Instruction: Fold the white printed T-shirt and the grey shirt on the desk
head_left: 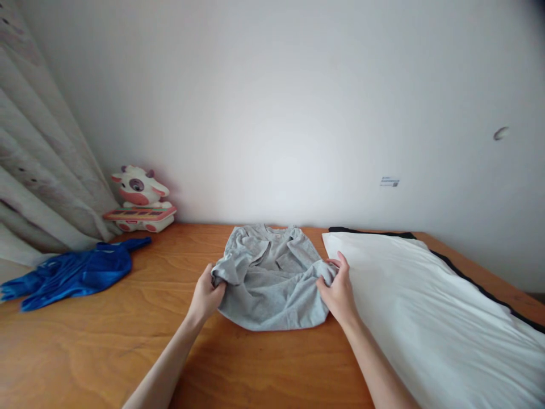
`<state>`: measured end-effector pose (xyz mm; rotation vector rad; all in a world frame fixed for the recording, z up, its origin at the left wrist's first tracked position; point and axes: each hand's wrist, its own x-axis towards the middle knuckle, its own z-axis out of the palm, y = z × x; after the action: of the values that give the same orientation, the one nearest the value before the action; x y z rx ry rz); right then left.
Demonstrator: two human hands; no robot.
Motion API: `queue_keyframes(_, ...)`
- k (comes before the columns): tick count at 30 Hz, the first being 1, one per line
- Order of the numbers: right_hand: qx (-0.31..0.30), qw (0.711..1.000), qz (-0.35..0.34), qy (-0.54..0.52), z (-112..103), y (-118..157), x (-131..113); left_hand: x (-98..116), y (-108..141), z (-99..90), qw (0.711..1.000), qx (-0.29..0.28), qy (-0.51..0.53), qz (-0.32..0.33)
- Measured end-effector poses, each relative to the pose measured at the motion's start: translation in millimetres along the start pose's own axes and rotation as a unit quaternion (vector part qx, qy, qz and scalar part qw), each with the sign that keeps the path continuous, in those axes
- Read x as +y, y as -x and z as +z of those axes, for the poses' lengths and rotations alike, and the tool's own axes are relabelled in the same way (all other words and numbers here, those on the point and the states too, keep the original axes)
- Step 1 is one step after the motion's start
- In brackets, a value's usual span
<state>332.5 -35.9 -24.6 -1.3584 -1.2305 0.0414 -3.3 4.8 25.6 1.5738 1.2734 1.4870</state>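
A light grey shirt [276, 298] lies on the wooden table [162, 352] in front of me, its neckline with a small label toward the wall. Its lower part is folded back over the body, and the fabric looks loose and wrinkled. My left hand [208, 292] grips a bunched bit of cloth at the left side. On the opposite side my right hand [338, 287] pinches the grey cloth between thumb and fingers. Some of the fingertips are hidden by the fabric.
A white cloth [417, 301] with a black layer beneath its far edge covers the table's right side. At the left lie a crumpled blue garment [85, 272] and, behind it, a cow-shaped toy keyboard [142, 199]. A curtain [38, 147] hangs at far left; a wall [281, 113] stands behind.
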Motion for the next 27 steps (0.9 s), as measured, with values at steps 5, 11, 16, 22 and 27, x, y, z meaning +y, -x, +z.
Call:
queue_keyframes(5,0.012,1.000,-0.007,-0.012,-7,-5,-11,10,-1,-6.4,0.996,0.071,0.041,0.030)
queue_keyframes(11,0.131,0.990,0.045,-0.028,-17,-6,-33,12,-7,-3.7,0.980,0.127,0.148,-0.040)
queue_keyframes(16,0.102,0.994,0.016,-0.034,-18,-5,-38,14,-10,-1.1,0.953,0.144,0.236,-0.122)
queue_keyframes(22,-0.215,0.976,-0.014,-0.006,-15,6,-25,11,-6,-8.6,0.975,0.172,0.044,-0.131)
queue_keyframes(27,-0.291,0.954,-0.012,0.070,-15,7,-16,-3,-2,-12.3,0.980,0.092,-0.038,-0.171)
